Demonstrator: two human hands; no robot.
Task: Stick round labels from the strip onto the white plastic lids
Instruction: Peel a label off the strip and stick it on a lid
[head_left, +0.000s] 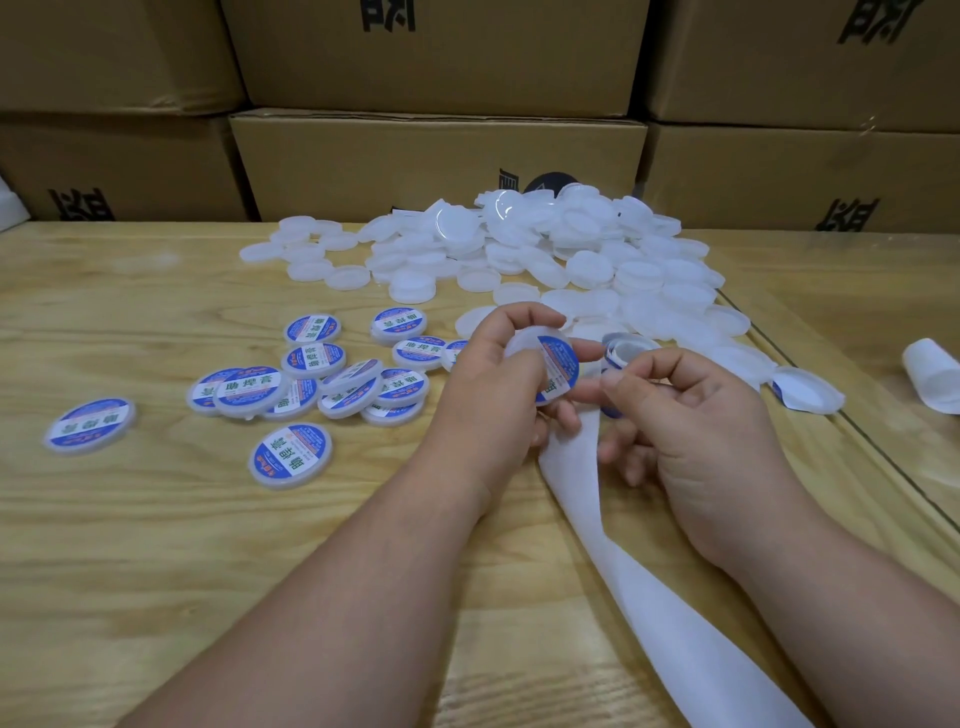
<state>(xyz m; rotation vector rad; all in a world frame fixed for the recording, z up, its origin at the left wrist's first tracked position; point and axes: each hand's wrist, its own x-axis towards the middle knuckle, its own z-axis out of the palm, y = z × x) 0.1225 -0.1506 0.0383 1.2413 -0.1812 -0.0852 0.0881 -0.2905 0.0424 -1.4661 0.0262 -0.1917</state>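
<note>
Wooden table (156, 545) nearest, backing strip (670, 613) trailing at five o'clock. Centre: left hand (493, 384) grips a lid (545, 364), half-labelled; right hand (685, 410) pinches the strip. Labelled lids (291, 384) at nine, plain lids (519, 244) at twelve, cardboard boxes (436, 156) beyond.

Bare light wooden tabletop (156, 561) lies open at seven o'clock; round blue-labelled white lids (311, 384) crowd ten o'clock, the heap of plain white plastic lids (519, 244) blocks twelve.
</note>
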